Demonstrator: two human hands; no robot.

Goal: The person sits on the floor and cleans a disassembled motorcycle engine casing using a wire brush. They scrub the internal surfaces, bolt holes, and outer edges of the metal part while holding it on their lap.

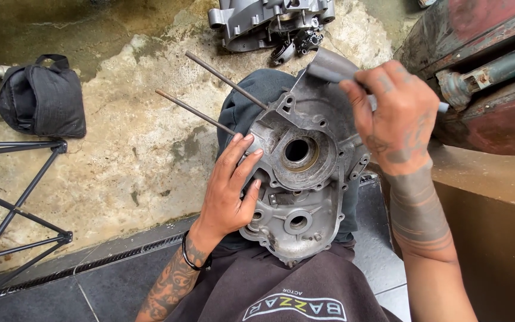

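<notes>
Left hand [230,188] at crankcase [305,179] edge

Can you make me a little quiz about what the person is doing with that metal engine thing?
1. True or false: the left hand rests on the grey engine case.
2. What does the right hand grip? A) grey tool B) black bag C) red cup
3. How many long rods stick out of the case?

Key: 1 true. 2 A, the grey tool. 3 two.
</notes>
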